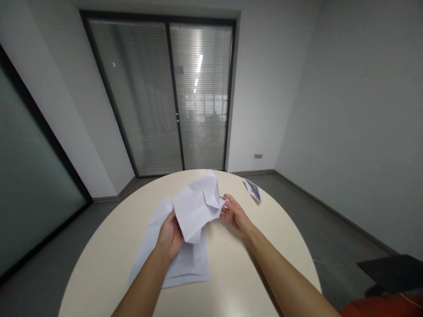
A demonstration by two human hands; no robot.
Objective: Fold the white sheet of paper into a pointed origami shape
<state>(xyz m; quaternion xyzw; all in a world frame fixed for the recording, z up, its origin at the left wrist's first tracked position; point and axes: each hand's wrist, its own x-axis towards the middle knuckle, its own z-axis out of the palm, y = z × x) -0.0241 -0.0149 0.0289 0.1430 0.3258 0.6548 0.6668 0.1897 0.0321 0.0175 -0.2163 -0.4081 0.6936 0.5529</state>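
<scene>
A partly folded white paper sheet [197, 206] is held up above a round cream table [109, 246]. My left hand [170, 237] grips its lower left edge, fingers closed behind the paper. My right hand [234, 213] pinches the sheet's right corner with thumb and fingers. Flat white sheets [185, 264] lie on the table under my left hand.
A small folded paper shape [253, 189] lies near the table's far right edge. Glass sliding doors with blinds [168, 97] stand behind the table. A dark object [393, 270] and something orange [383, 307] sit at the lower right. Grey floor surrounds the table.
</scene>
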